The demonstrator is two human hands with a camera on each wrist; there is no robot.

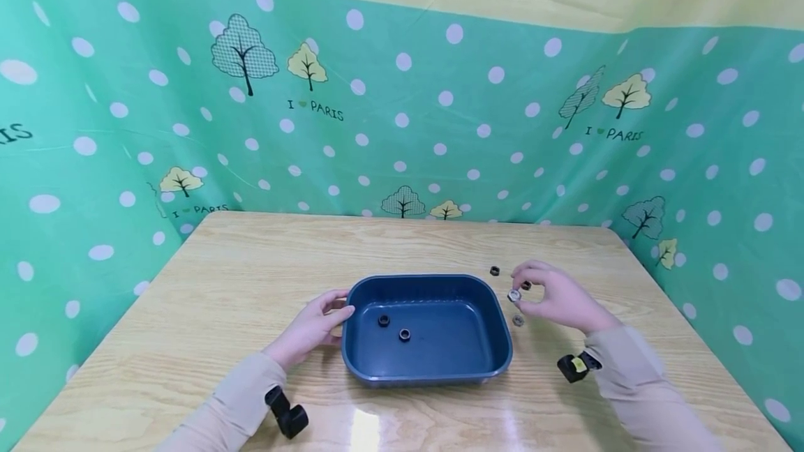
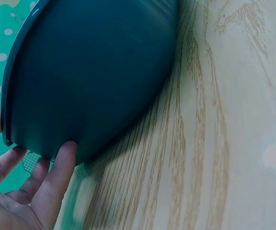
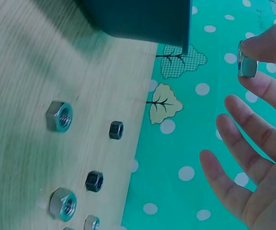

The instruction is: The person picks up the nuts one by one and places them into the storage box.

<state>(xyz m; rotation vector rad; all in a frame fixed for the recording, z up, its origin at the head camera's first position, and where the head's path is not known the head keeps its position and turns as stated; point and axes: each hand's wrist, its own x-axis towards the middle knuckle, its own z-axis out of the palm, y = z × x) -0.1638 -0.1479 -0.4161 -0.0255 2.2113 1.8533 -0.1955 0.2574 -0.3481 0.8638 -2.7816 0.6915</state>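
A dark blue plastic bin (image 1: 446, 337) stands on the wooden table. My left hand (image 1: 316, 326) grips its left side, thumb at the rim and fingers against the outer wall (image 2: 90, 81). Inside the bin, toward its left, lie two dark hex nuts (image 1: 405, 335). To the right of the bin, my right hand (image 1: 555, 298) pinches a silver hex nut (image 3: 247, 60) between thumb and index finger, above the tabletop. The other fingers of that hand are spread apart. Loose nuts lie below and around it, among them a silver nut (image 3: 60, 116) and a black nut (image 3: 116, 130).
A dark nut (image 1: 495, 270) lies behind the bin's right corner. Another silver nut (image 3: 63, 204) shows among several on the table. The wooden tabletop (image 1: 251, 257) ends at a green dotted curtain (image 1: 402, 89) at the back and sides.
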